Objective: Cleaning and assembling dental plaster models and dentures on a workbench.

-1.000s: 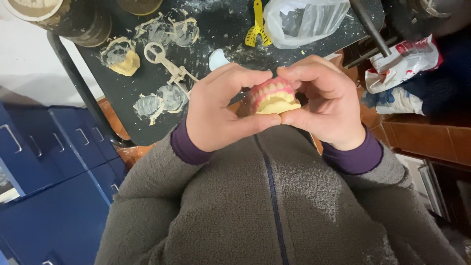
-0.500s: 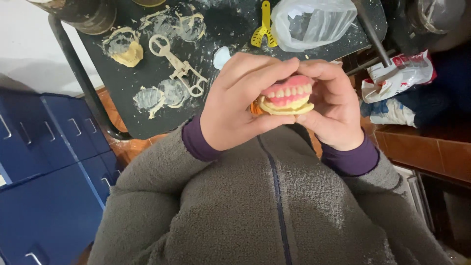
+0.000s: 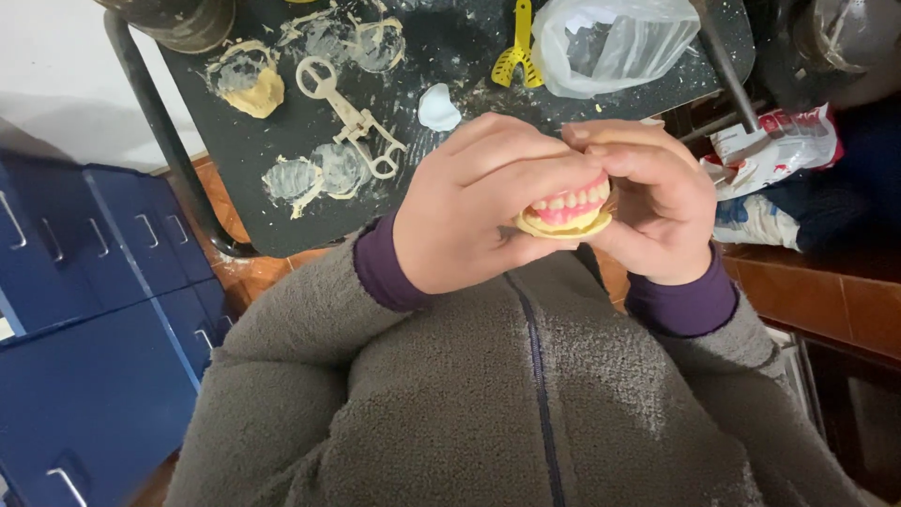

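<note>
Both my hands hold a denture model (image 3: 566, 212) close to my chest: pink gums, a row of white teeth, a yellowish plaster base below. My left hand (image 3: 474, 202) wraps it from the left, fingers over the top and thumb under the base. My right hand (image 3: 652, 197) cups it from the right, its fingers curled over the top edge. The back of the model is hidden by my fingers.
A small black table (image 3: 450, 56) dusted with plaster stands ahead, carrying a yellowish cast (image 3: 255, 89), a cream metal articulator (image 3: 352, 117), a yellow impression tray (image 3: 518, 47), a white plaster lump (image 3: 437, 107) and a clear plastic bag (image 3: 610, 38). Blue drawers (image 3: 84, 282) stand at left.
The model has turned in my hands: the pink gum and teeth now face me more openly. The view has shifted, so my hands sit lower and more to the right.
</note>
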